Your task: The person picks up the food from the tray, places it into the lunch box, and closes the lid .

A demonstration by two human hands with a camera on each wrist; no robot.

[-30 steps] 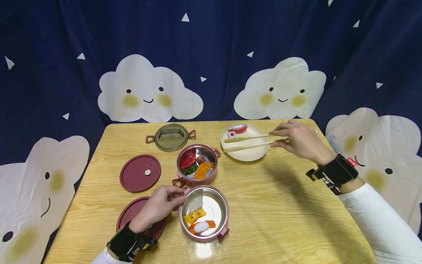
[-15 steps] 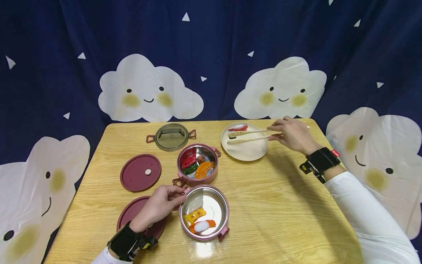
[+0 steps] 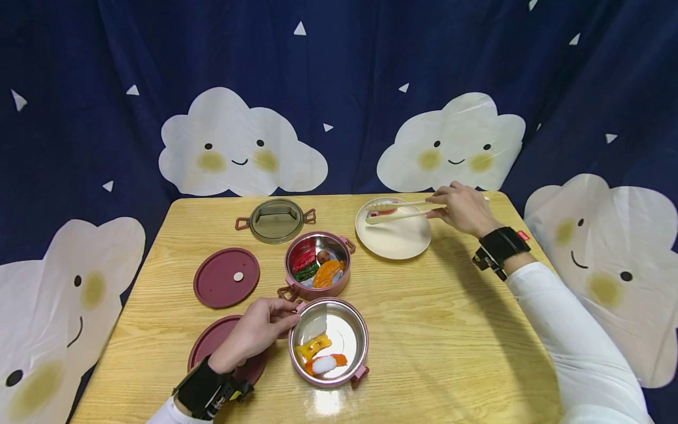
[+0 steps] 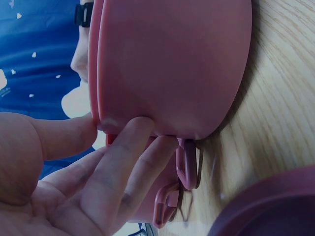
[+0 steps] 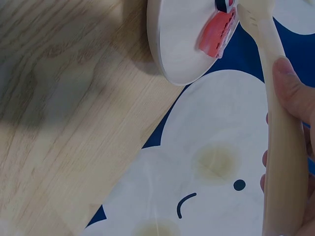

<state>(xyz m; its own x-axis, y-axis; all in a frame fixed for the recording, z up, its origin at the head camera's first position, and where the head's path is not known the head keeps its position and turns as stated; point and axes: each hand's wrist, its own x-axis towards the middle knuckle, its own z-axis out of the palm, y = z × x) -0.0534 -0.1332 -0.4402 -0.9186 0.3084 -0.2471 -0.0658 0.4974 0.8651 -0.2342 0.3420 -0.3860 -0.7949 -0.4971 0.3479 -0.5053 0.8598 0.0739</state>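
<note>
My left hand (image 3: 265, 324) grips the nearer pink pot (image 3: 344, 335) at its left handle; in the left wrist view the thumb is at the rim and the fingers lie against the wall. Inside that pot are a yellow toy piece (image 3: 315, 346) and an orange-and-white toy sushi (image 3: 325, 364). Beige tongs (image 3: 402, 216) are held in my right hand (image 3: 463, 209), their tips parted over the far left of a cream plate (image 3: 397, 244). By the tips sit a small sushi roll (image 5: 222, 6) and a red toy sushi (image 5: 214, 37), partly covered by the tongs in the head view.
Just behind the near pot stands a second pink pot (image 3: 323, 291) with several toy foods. A glass lid (image 3: 275, 224) with two side handles lies at the back. Two maroon lids, one farther (image 3: 219, 277) and one nearer (image 3: 209, 341) partly under my left arm, lie on the left.
My right hand has moved left and a little away from me, bringing the tong tips farther back over the plate, towards the sushi. The left hand and pot have stayed still.
</note>
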